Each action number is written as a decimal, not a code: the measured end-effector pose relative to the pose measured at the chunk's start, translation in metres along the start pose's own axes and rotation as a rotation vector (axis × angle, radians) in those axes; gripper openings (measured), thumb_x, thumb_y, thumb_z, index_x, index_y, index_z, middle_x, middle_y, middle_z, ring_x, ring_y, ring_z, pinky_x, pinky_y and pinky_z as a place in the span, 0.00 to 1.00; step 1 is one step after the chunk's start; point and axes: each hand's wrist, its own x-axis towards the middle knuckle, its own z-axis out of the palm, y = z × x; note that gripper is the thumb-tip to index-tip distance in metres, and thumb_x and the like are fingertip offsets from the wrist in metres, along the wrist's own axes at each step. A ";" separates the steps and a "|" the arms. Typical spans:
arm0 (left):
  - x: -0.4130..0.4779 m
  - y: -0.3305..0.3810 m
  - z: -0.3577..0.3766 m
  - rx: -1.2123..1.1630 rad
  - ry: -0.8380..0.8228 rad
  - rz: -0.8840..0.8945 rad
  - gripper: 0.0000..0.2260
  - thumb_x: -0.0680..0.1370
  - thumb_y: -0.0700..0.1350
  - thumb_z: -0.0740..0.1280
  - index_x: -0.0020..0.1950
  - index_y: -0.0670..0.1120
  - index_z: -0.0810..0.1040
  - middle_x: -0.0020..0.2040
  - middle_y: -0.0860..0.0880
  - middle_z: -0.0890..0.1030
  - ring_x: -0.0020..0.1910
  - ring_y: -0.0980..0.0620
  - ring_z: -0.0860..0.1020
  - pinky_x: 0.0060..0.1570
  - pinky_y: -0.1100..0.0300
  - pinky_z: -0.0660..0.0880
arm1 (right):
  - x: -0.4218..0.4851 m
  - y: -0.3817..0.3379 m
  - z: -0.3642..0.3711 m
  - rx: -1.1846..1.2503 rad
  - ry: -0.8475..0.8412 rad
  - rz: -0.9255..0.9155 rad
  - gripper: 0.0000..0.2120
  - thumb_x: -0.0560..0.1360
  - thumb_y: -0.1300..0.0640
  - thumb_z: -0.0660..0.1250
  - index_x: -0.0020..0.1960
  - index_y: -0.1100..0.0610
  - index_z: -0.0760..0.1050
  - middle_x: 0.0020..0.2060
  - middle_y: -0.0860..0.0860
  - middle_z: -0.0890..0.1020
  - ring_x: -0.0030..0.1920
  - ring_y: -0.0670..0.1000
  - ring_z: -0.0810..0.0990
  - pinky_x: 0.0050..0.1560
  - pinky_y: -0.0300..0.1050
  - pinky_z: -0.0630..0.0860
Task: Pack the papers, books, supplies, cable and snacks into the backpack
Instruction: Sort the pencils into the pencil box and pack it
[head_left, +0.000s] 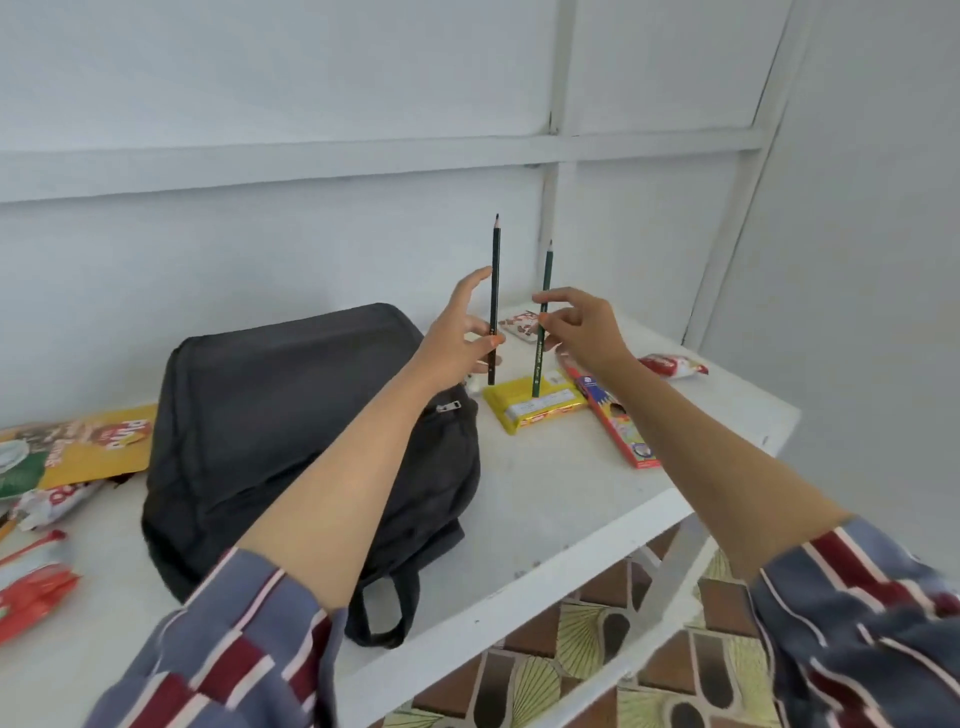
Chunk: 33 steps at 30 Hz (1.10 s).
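Note:
A black backpack (291, 426) lies flat on the white table (561, 499), its zipper pull near my left wrist. My left hand (462, 338) pinches a dark pencil (494, 260) upright above the backpack's right edge. My right hand (582, 327) pinches a green pencil (544, 280), also upright, its lower end over a yellow box (535, 408). A red coloured-pencil box (618, 421) lies to the right of the yellow one. Both pencils point tip up.
Snack packets lie at the table's left: a yellow bag (98, 441), a white-and-red wrapper (52, 504) and a red packet (31, 592). A red-and-white snack (672, 365) and a small patterned card (524, 325) sit at the back right. The table edge runs diagonally over a tiled floor (623, 665).

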 end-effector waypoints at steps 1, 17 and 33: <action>0.007 0.000 0.014 0.004 -0.019 0.000 0.32 0.77 0.36 0.64 0.72 0.61 0.55 0.52 0.40 0.78 0.46 0.46 0.81 0.43 0.56 0.81 | 0.003 0.009 -0.012 -0.014 0.007 0.025 0.11 0.76 0.68 0.62 0.56 0.62 0.77 0.34 0.57 0.81 0.24 0.41 0.76 0.33 0.38 0.73; 0.124 -0.047 0.122 0.032 -0.150 -0.140 0.28 0.78 0.36 0.63 0.73 0.57 0.60 0.53 0.39 0.74 0.54 0.45 0.76 0.45 0.54 0.80 | 0.081 0.106 -0.105 -0.127 -0.040 0.143 0.22 0.70 0.73 0.67 0.61 0.59 0.75 0.41 0.54 0.77 0.37 0.48 0.76 0.33 0.34 0.77; 0.188 -0.091 0.142 0.081 -0.083 -0.360 0.27 0.78 0.37 0.63 0.74 0.53 0.60 0.60 0.40 0.73 0.55 0.44 0.74 0.53 0.52 0.75 | 0.164 0.179 -0.076 -0.198 -0.212 0.097 0.23 0.69 0.70 0.70 0.62 0.58 0.75 0.53 0.56 0.79 0.46 0.49 0.76 0.53 0.45 0.75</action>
